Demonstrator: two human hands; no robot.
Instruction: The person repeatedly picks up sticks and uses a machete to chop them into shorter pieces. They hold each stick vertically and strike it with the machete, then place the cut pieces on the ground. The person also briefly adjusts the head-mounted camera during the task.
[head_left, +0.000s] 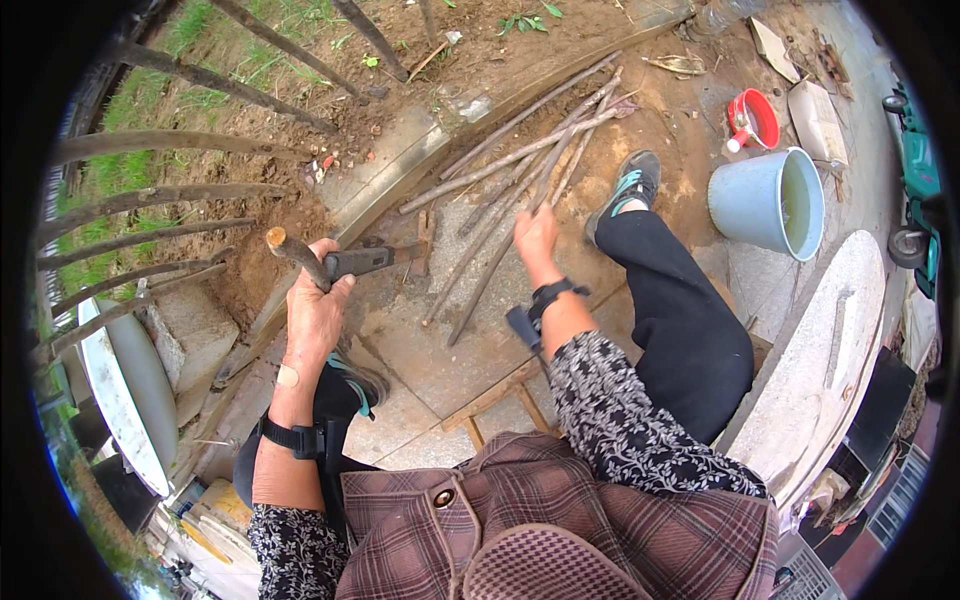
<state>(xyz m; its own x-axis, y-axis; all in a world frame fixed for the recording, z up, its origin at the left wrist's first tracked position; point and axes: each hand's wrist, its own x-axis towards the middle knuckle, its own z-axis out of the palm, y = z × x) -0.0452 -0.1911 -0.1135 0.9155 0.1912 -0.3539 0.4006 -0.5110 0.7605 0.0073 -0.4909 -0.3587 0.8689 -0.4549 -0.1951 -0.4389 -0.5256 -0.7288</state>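
Note:
My left hand is closed around a short wooden stick with a pale cut end and the dark handle of a tool. The tool's metal part points right, near a small rusty metal piece on the paving; its exact kind is unclear. My right hand grips a long thin branch in a loose pile of branches. That pile lies on the paving and dirt beside the curb, between my feet and the soil bed.
Upright wooden stakes stand in the soil bed behind a concrete curb. At right are a blue bucket of greenish liquid, a red dipper and a pale stone slab. A wooden frame is just before my body.

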